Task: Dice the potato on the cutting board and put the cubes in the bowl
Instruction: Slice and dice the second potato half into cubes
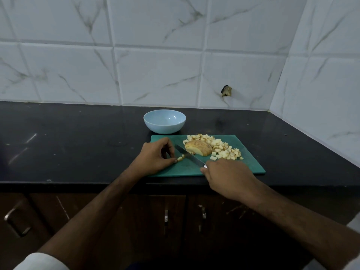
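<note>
Black stone surface w/ white marble-look tiles behind is carrying a green cutting board near the front edge. A potato chunk, skin still on, is lying cut-side down mid-board, w/ a heap of diced cubes spreading behind it and to its right. Left hand is curling over the board's left end, fingertips pinching a small potato strip against the board. Right hand is gripping the handle of a knife, fingers wrapped round it; the blade is angling up-left, its edge sitting right beside the strip. A pale blue bowl is standing just behind the board's back-left corner, nothing visible inside. Dark cabinet doors w/ metal handles are showing below the surface.
</note>
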Tool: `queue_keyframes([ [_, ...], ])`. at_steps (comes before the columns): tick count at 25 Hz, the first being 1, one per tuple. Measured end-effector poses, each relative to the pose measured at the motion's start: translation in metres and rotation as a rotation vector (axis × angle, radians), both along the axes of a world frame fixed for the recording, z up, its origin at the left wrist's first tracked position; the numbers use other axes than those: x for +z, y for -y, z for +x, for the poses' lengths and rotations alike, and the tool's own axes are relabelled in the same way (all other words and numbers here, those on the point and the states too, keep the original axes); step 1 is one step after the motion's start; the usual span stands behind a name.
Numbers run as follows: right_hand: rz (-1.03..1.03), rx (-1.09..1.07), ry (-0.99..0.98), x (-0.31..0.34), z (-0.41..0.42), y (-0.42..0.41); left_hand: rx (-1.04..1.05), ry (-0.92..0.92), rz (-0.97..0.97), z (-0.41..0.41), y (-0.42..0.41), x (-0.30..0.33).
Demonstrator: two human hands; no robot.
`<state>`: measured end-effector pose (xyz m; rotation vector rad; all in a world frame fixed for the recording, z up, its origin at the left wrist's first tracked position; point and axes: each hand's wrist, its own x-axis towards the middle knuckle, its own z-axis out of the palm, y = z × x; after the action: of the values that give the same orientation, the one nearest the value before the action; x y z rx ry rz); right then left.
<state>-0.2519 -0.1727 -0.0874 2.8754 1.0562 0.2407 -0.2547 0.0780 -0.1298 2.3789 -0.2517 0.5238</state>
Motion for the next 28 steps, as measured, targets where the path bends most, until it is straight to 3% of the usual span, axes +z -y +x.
queue_keyframes([
  [23,-0.032,0.037,-0.026,-0.011,-0.019,-0.001,-0.019,-0.026,-0.093,-0.002,0.001,0.003],
  [28,0.135,0.004,-0.376,0.009,0.008,0.007,-0.007,0.043,0.067,0.002,0.0,0.0],
])
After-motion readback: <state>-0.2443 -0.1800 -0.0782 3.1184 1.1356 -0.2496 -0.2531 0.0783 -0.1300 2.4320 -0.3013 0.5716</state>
